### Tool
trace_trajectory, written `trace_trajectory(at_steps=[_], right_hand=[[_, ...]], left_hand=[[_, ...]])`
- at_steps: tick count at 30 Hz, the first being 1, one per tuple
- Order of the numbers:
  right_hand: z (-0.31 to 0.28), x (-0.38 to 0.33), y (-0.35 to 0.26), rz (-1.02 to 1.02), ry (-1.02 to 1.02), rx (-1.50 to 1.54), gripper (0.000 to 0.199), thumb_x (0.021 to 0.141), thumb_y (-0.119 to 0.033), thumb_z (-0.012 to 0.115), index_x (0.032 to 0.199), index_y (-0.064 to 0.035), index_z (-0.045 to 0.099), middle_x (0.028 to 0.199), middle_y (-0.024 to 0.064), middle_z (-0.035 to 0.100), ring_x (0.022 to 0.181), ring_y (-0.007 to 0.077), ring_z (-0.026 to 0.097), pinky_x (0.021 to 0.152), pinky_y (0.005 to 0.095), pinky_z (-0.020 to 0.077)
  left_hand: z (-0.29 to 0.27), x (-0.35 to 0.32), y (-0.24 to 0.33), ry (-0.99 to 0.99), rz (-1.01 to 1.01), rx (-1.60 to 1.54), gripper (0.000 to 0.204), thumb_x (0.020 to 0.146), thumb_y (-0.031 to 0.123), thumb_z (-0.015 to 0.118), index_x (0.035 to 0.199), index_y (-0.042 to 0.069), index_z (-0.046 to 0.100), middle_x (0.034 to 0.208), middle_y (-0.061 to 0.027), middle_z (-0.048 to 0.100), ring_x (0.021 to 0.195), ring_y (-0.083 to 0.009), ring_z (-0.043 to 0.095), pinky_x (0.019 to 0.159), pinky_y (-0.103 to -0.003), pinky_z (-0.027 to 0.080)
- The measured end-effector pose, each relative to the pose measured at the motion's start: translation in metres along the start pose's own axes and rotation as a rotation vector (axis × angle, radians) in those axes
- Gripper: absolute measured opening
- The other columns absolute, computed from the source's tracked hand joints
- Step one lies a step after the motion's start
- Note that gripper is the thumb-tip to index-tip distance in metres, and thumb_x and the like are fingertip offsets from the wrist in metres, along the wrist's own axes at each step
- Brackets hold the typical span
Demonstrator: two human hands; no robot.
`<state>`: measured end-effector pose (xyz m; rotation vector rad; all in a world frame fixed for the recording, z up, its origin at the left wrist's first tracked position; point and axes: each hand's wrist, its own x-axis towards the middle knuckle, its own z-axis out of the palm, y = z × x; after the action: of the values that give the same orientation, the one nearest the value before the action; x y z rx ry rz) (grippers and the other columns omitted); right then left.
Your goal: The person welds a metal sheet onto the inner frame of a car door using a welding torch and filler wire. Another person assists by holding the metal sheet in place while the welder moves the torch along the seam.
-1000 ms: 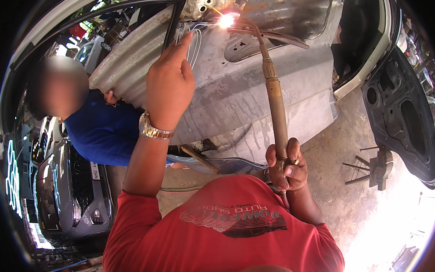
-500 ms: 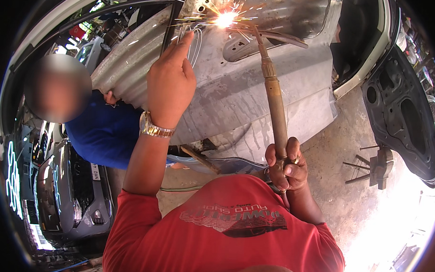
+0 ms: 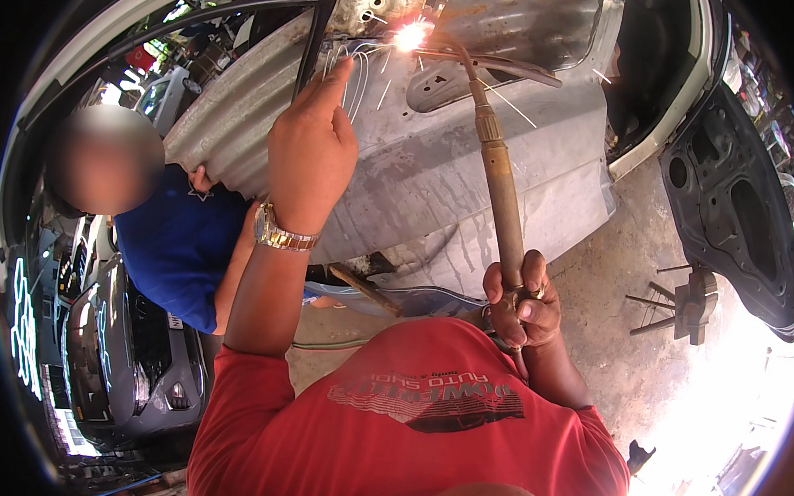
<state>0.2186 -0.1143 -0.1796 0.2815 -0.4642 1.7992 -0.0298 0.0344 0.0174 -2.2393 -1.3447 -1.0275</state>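
My right hand (image 3: 519, 298) grips the brass handle of a long welding torch (image 3: 498, 168). Its bent tip reaches up to a bright flame (image 3: 410, 36) with sparks flying off the bare grey metal car body panel (image 3: 435, 162). My left hand (image 3: 311, 149), a metal watch on its wrist, is raised in front of the panel. It holds a thin wire rod (image 3: 341, 43) that runs toward the flame. I wear a red shirt.
A person in a blue shirt (image 3: 174, 240) crouches at the left, one hand on the panel's edge. A dark car (image 3: 122, 361) stands at lower left. A removed black door (image 3: 731, 190) leans at right, metal stands (image 3: 679, 303) on the concrete beside it.
Sparks have spread wider from the flame. My left hand has shifted slightly near the flame. The torch stays in place.
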Motion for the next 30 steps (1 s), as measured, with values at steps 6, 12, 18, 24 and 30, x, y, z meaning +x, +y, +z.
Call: trace_trajectory(at_steps=[6, 12, 18, 24, 30], right_hand=[[0.0021, 0.0002, -0.0002, 0.000, -0.004, 0.000, 0.032, 0.094, 0.006, 0.066, 0.105, -0.0126, 0.042, 0.116, 0.0358, 0.053, 0.045, 0.0154, 0.059, 0.034, 0.0227, 0.0477], [-0.0046, -0.0004, -0.0007, -0.008, -0.031, -0.024, 0.032, 0.094, 0.006, 0.065, 0.106, -0.0127, 0.043, 0.116, 0.0355, 0.054, 0.045, 0.0149, 0.058, 0.034, 0.0231, 0.0466], [0.0009, -0.0005, -0.0005, -0.005, -0.009, -0.003, 0.032, 0.094, 0.006, 0.065, 0.107, -0.0125, 0.042, 0.116, 0.0357, 0.054, 0.044, 0.0155, 0.058, 0.034, 0.0235, 0.0464], [0.0015, 0.0012, -0.0019, -0.003, -0.020, -0.014, 0.032, 0.094, 0.006, 0.064, 0.106, -0.0125, 0.041, 0.115, 0.0354, 0.053, 0.045, 0.0152, 0.058, 0.034, 0.0236, 0.0467], [0.0014, -0.0003, -0.0012, -0.010, -0.011, -0.007, 0.032, 0.094, 0.006, 0.065, 0.104, -0.0128, 0.040, 0.115, 0.0354, 0.053, 0.044, 0.0150, 0.058, 0.033, 0.0234, 0.0461]], left_hand=[[-0.0002, 0.0019, 0.0029, -0.033, -0.029, 0.007, 0.047, 0.092, -0.003, 0.061, 0.137, 0.006, 0.069, 0.127, -0.0190, 0.073, 0.106, -0.0397, 0.073, 0.089, -0.046, 0.060], [0.0037, 0.0046, 0.0003, -0.005, 0.021, 0.016, 0.047, 0.091, -0.003, 0.062, 0.137, 0.005, 0.069, 0.128, -0.0204, 0.073, 0.106, -0.0405, 0.073, 0.089, -0.046, 0.061], [0.0024, 0.0048, 0.0020, -0.030, 0.007, 0.013, 0.048, 0.092, -0.003, 0.062, 0.138, 0.006, 0.068, 0.129, -0.0203, 0.073, 0.107, -0.0402, 0.073, 0.090, -0.046, 0.061], [0.0052, 0.0063, 0.0030, -0.032, 0.010, 0.021, 0.048, 0.092, -0.003, 0.062, 0.139, 0.005, 0.067, 0.130, -0.0197, 0.073, 0.107, -0.0393, 0.073, 0.091, -0.045, 0.061], [0.0015, 0.0052, 0.0045, -0.041, 0.021, 0.025, 0.048, 0.092, -0.004, 0.062, 0.139, 0.004, 0.067, 0.130, -0.0203, 0.072, 0.107, -0.0402, 0.073, 0.090, -0.046, 0.061]])
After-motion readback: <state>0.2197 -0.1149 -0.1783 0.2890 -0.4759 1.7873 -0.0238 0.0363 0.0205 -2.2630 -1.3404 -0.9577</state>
